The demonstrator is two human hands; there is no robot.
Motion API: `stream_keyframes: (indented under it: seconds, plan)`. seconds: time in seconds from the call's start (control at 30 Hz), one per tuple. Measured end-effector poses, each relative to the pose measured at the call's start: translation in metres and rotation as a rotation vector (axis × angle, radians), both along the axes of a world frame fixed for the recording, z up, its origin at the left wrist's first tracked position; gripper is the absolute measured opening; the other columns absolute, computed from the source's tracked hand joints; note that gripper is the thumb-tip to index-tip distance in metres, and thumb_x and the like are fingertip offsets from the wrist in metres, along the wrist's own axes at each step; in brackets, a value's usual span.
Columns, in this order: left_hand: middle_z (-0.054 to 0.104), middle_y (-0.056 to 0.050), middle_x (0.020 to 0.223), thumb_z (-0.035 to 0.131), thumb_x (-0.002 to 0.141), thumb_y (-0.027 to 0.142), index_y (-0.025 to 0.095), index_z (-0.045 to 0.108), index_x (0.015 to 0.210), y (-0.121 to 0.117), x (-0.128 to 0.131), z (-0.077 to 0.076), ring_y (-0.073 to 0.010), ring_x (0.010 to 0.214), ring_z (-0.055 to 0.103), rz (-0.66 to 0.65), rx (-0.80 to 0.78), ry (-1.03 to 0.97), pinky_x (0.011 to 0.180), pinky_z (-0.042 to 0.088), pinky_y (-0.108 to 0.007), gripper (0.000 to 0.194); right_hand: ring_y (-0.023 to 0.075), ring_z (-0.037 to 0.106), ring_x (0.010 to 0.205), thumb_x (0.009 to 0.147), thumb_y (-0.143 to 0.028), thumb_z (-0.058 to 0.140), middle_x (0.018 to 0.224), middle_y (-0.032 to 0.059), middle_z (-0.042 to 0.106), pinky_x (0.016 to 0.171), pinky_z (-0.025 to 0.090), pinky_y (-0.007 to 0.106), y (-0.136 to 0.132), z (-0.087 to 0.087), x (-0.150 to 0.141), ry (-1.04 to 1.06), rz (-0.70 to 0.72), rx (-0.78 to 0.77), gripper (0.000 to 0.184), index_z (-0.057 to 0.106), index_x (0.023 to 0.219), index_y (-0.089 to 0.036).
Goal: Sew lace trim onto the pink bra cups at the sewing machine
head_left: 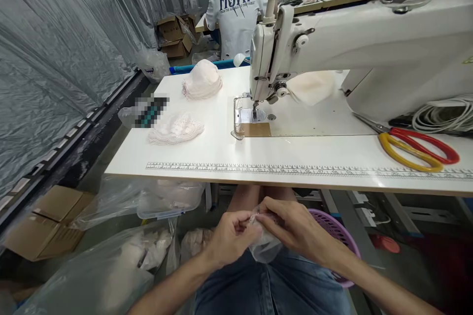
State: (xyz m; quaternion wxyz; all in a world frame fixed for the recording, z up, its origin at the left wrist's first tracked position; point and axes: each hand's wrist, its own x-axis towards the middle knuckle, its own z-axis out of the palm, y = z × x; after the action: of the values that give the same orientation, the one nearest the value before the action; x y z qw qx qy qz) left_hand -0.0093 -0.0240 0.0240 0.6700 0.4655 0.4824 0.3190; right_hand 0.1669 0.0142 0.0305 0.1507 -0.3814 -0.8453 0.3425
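Over my lap, below the table edge, my left hand [233,236] and my right hand [295,226] meet with fingers pinched. Between them is a small translucent plastic bag [266,250], which hangs down from the fingertips. Whether anything is inside the bag I cannot make out. On the white table [207,155] beyond my hands, a pale pink stack of rounded fabric cups [202,78] stands at the left. A flatter lacy pale pink pile [176,129] lies nearer to me.
A white sewing machine [314,42] occupies the table's right side. Scissors with red and yellow handles [414,150] lie near its base. Below are a purple basket [351,248], a cardboard box [48,221] and large plastic bags [96,270]. A person in a white shirt [240,19] sits ahead.
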Motion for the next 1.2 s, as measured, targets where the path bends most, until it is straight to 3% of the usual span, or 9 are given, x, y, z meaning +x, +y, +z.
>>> stream_keyframes:
  seconds: [0.1,0.27,0.37,0.5,0.63,0.73,0.87,1.07,1.2]
  plan:
    - [0.059,-0.003,0.07,0.057,0.08,0.048,0.009,0.069,0.09,-0.003,-0.002,-0.005,-0.0112,0.063,0.044,0.043,0.014,0.051,0.058,0.033,-0.021,0.043,0.0123,0.044,0.054,0.095,-0.036,0.034,0.065,0.0004,0.053,0.051,0.026,0.024,0.002,-0.004,0.002,-0.003,0.014,-0.014,0.027,0.047,0.079,-0.019]
    - [0.064,-0.004,0.073,0.067,0.072,0.048,0.011,0.071,0.084,-0.004,-0.02,-0.018,-0.0128,0.068,0.052,0.01,-0.18,-0.078,0.067,0.039,-0.022,0.039,0.0142,0.046,0.062,0.097,-0.039,0.029,0.068,0.001,0.051,0.056,0.032,0.025,0.009,-0.015,0.024,0.069,0.071,-0.187,0.035,0.047,0.074,-0.019]
    - [0.065,-0.005,0.074,0.071,0.068,0.048,0.011,0.071,0.083,-0.003,-0.029,-0.021,-0.013,0.069,0.054,-0.037,-0.253,-0.111,0.069,0.04,-0.022,0.04,0.0187,0.052,0.082,0.093,-0.046,0.039,0.091,0.0051,0.057,0.071,0.039,0.029,0.008,-0.018,0.032,0.135,0.12,-0.343,0.03,0.053,0.097,-0.02]
    - [0.068,-0.007,0.077,0.07,0.07,0.048,0.012,0.071,0.088,-0.001,-0.032,-0.017,-0.0156,0.074,0.057,-0.086,-0.257,-0.045,0.072,0.042,-0.024,0.041,0.0259,0.045,0.11,0.075,-0.056,0.062,0.119,0.0087,0.051,0.092,0.034,0.04,0.008,-0.017,0.023,0.191,0.205,-0.414,0.064,0.041,0.126,-0.025]
    - [0.068,-0.007,0.077,0.068,0.072,0.048,0.011,0.071,0.088,-0.001,-0.036,-0.012,-0.0146,0.071,0.058,-0.093,-0.255,-0.013,0.069,0.043,-0.023,0.041,0.0234,0.048,0.101,0.073,-0.053,0.064,0.106,0.0057,0.056,0.088,0.036,0.037,0.014,-0.023,0.009,0.222,0.277,-0.386,0.052,0.052,0.113,-0.022]
    - [0.067,-0.006,0.074,0.068,0.073,0.046,0.01,0.07,0.086,-0.003,-0.042,-0.013,-0.0126,0.067,0.057,-0.045,-0.266,-0.026,0.067,0.043,-0.021,0.039,0.0201,0.049,0.085,0.073,-0.046,0.068,0.09,0.003,0.058,0.079,0.038,0.033,0.015,-0.031,0.006,0.17,0.269,-0.356,0.034,0.059,0.092,-0.019]
    - [0.066,-0.006,0.074,0.066,0.076,0.045,0.011,0.068,0.087,-0.007,-0.05,-0.011,-0.0116,0.067,0.057,0.013,-0.295,-0.007,0.066,0.042,-0.021,0.036,0.0199,0.05,0.083,0.077,-0.038,0.064,0.083,0.0028,0.057,0.072,0.038,0.029,0.014,-0.036,0.003,0.142,0.229,-0.35,0.022,0.059,0.082,-0.017]
    - [0.066,-0.006,0.075,0.076,0.064,0.041,0.011,0.069,0.09,-0.001,-0.054,0.004,-0.0121,0.065,0.055,-0.15,-0.262,0.2,0.061,0.042,-0.021,0.04,0.0139,0.05,0.067,0.082,-0.028,0.058,0.065,-0.002,0.052,0.063,0.035,0.024,0.018,-0.03,-0.011,0.208,0.331,-0.401,0.019,0.057,0.067,-0.017]
    - [0.063,-0.002,0.063,0.074,0.066,0.038,0.011,0.072,0.076,0.007,-0.048,0.006,-0.009,0.056,0.051,-0.206,-0.237,0.304,0.053,0.037,-0.019,0.029,0.0137,0.051,0.066,0.079,-0.028,0.061,0.064,-0.0018,0.053,0.056,0.034,0.021,0.023,-0.037,-0.014,0.21,0.37,-0.476,0.014,0.061,0.07,-0.016]
